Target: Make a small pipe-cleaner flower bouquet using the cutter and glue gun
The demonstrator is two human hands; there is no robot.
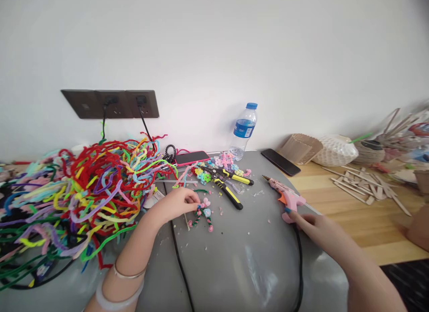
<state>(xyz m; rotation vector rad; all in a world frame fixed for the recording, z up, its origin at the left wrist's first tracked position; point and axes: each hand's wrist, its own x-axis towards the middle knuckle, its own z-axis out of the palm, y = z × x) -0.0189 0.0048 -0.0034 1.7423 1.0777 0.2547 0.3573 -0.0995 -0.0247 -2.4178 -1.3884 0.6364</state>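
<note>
My left hand (182, 201) pinches the edge of a small pipe-cleaner flower piece (207, 212) with pink and pale blue blossoms and dark green twisted stems. It is low over the grey table cover (234, 254). On the right, the fingers of my right hand (303, 222) close on the handle of a pink glue gun (288, 198) with an orange trigger. Its nozzle points away and to the left, and a black cord trails from the handle. Yellow-and-black pliers (229, 193) lie between the hands, beside a heap of small pastel pipe-cleaner blossoms (223, 162).
A large tangle of coloured pipe cleaners (110, 187) covers the left side. Behind stand a water bottle (244, 131) and a red-edged phone (192, 158). A black phone (280, 162) and wooden sticks (368, 184) lie rightward. Another black cord (177, 258) crosses the cover.
</note>
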